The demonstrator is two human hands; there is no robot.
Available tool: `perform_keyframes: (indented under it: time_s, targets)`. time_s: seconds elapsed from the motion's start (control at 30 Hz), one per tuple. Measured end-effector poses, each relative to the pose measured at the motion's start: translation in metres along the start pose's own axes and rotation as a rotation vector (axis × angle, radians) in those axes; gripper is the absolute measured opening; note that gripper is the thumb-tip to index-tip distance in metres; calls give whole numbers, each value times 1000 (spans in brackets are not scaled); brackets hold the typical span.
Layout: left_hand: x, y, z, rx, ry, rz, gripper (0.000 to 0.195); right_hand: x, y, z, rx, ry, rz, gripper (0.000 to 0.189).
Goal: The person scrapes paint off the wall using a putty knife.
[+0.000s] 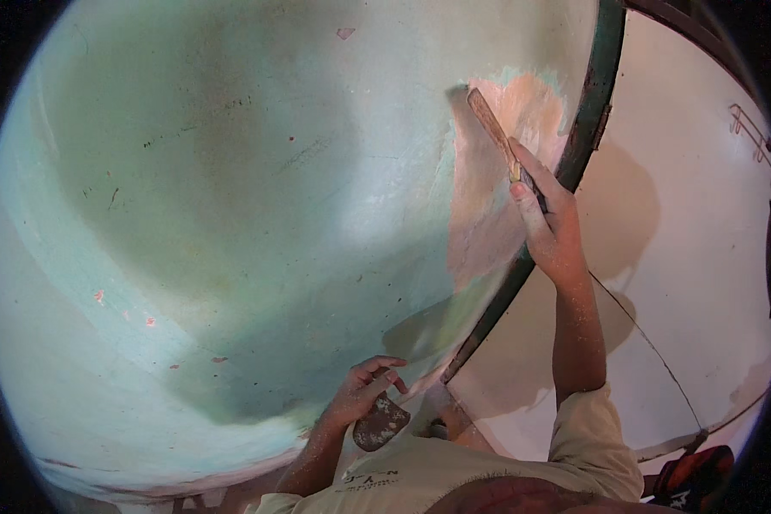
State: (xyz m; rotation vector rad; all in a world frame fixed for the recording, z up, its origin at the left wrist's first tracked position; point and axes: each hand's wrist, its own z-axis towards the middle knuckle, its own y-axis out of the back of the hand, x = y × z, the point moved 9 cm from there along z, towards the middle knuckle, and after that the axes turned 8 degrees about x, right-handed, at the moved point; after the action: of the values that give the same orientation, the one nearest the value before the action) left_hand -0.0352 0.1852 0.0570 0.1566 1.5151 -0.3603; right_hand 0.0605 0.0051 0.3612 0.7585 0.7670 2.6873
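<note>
My right hand (546, 212) is closed around the handle of a scraper-like tool (491, 125), its long, narrow brown end lying over a peeled, pinkish patch (482, 225) of a green painted wall (263, 193). Whether the tool's tip touches the wall cannot be told. Low in front of my body, my left hand (366, 389) grips a dark, rounded piece (380, 424) speckled with whitish residue; its exact kind is unclear. Pale dust dots both forearms.
A dark green frame edge (588, 122) runs down the right of the green wall. Beyond it lies a pale wall (694, 193) with a thin cord or crack, and wall hooks (752, 132) at the far right. A red and black cloth-like item (697, 478) is at the bottom right.
</note>
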Motion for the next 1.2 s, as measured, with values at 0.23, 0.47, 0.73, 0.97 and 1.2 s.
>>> perform_keyframes:
  time_s: [0.23, 0.47, 0.73, 0.97, 1.2]
  targets:
    - [11, -12, 11, 61, 30, -37, 26, -7, 9, 14, -8, -19, -36, 40]
    - [5, -13, 13, 70, -44, -78, 28, -26, 5, 4, 9, -54, -31, 40]
    - [0, -11, 11, 48, 5, -46, 26, -24, 15, 10, -123, -83, 13, 40]
    - [-9, -1, 15, 16, -7, 1, 26, -7, 6, 12, -88, -80, -73, 42]
    - [-70, -23, 26, 250, -6, 243, 27, -14, -5, -11, -81, 9, 58, 48]
